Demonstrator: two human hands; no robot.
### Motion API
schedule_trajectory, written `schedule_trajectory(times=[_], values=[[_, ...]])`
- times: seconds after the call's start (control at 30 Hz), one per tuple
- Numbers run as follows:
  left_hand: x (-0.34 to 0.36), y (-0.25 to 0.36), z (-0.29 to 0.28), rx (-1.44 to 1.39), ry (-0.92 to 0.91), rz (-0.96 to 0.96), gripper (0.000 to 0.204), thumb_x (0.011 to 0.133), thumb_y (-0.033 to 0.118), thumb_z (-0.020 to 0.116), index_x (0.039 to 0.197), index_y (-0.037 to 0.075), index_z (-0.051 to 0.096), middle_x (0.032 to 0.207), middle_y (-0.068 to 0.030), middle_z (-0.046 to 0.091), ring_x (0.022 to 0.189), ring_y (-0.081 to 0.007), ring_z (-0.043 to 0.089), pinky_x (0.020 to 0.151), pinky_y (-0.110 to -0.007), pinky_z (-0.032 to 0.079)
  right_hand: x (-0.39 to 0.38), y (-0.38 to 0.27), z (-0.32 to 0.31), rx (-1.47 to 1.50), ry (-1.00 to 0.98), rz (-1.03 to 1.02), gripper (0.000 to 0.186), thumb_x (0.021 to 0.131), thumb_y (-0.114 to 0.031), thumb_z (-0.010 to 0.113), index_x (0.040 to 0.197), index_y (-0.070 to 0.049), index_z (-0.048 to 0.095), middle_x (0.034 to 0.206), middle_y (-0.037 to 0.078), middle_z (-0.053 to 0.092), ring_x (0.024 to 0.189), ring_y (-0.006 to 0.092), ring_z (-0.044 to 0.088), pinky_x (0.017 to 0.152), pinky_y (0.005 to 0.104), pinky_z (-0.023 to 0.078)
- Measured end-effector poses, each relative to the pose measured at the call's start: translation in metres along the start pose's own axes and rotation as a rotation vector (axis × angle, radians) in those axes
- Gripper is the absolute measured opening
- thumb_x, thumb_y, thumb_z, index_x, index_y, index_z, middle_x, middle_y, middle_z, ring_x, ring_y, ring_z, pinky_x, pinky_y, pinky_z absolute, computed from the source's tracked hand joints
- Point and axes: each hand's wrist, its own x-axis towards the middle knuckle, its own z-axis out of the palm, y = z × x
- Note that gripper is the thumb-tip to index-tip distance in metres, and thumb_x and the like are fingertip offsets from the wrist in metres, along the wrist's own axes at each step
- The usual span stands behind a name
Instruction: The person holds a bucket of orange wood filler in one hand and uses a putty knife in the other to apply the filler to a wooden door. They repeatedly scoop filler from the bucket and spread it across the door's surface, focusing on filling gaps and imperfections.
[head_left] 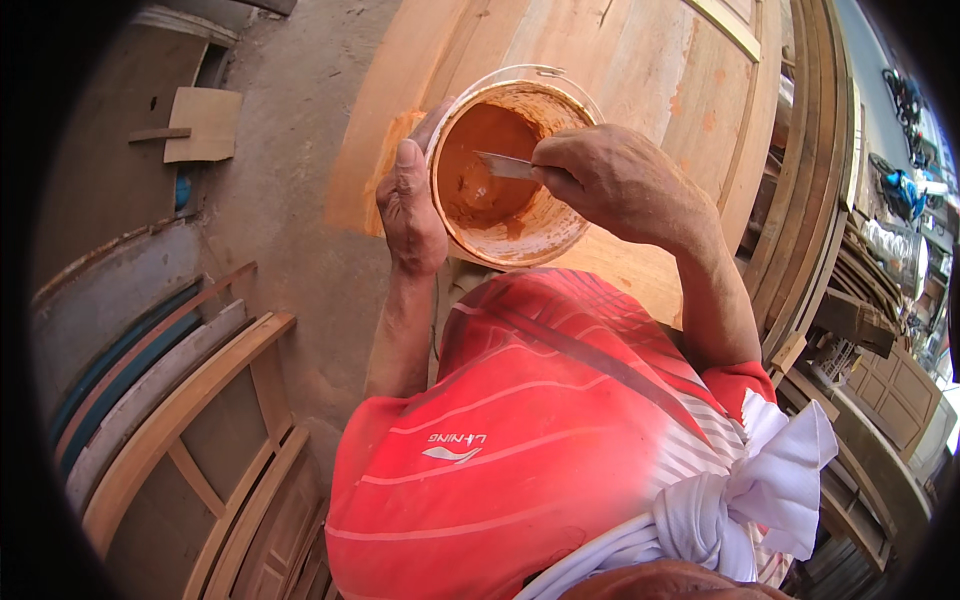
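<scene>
A white bucket (556,212), smeared inside with orange paste, is tipped so that its mouth faces me. Wet orange paste (470,185) lies at its bottom. My left hand (412,210) grips the bucket's left side, thumb up along the outer wall and the other fingers mostly hidden behind it. Over the mouth, my right hand (618,185) is closed around a putty knife (508,166). Its thin blade points left into the bucket, above the paste; whether it touches the paste I cannot tell. The wire handle (520,68) stands up behind the far rim.
Beyond the bucket lies a large wooden door panel (610,60) with orange patches. Long timber boards (800,190) run along its right side. Wooden frames (190,440) lean at the lower left. A square board (203,125) rests at the upper left, by the concrete floor (290,150).
</scene>
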Motion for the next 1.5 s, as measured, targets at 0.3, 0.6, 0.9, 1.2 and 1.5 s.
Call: schedule_trajectory(times=[0.3,0.6,0.9,1.2,1.5], values=[[0.005,-0.006,-0.007,0.094,-0.011,-0.039,0.067,0.116,0.043,0.027,0.144,-0.010,0.055,0.139,-0.0187,0.063,0.128,-0.0252,0.061,0.111,-0.039,0.048,-0.029,0.010,-0.009,0.462,0.099,0.228,0.027,0.103,-0.023,0.060,0.092,0.002,0.063,0.071,0.020,0.059,0.068,0.0348,0.061,0.064,0.0470,0.046],[-0.014,0.001,0.019,0.271,-0.025,-0.020,0.043,0.107,0.013,0.050,0.146,-0.006,0.057,0.141,-0.0156,0.065,0.130,-0.0223,0.061,0.112,-0.037,0.047,-0.025,-0.001,0.018,-0.179,0.067,0.045,0.017,0.092,-0.019,0.072,0.101,-0.005,0.072,0.094,0.013,0.075,0.084,0.0307,0.075,0.070,0.0427,0.059],[-0.041,0.008,0.058,0.364,-0.105,0.130,0.046,0.104,0.009,0.053,0.148,-0.004,0.055,0.151,-0.0192,0.057,0.142,-0.0305,0.053,0.119,-0.042,0.041,-0.004,0.011,0.052,-0.018,-0.248,-0.014,0.024,0.094,-0.022,0.065,0.108,-0.007,0.078,0.100,0.018,0.078,0.099,0.0350,0.075,0.083,0.0472,0.059],[-0.024,-0.008,0.009,0.260,0.120,-0.033,0.049,0.113,0.032,0.045,0.137,-0.008,0.063,0.131,-0.0166,0.069,0.120,-0.0204,0.064,0.104,-0.034,0.050,-0.058,0.019,-0.008,0.418,0.059,0.175,0.026,0.102,-0.022,0.060,0.092,0.002,0.067,0.072,0.021,0.061,0.068,0.0384,0.061,0.067,0.0487,0.047],[-0.019,-0.022,-0.028,0.189,0.204,-0.188,0.059,0.115,0.041,0.037,0.136,-0.008,0.062,0.126,-0.0161,0.071,0.115,-0.0206,0.066,0.102,-0.035,0.052,-0.070,0.037,0.030,0.422,0.138,0.361,0.037,0.106,-0.034,0.059,0.095,0.001,0.065,0.074,0.018,0.061,0.068,0.0334,0.060,0.066,0.0451,0.048]])
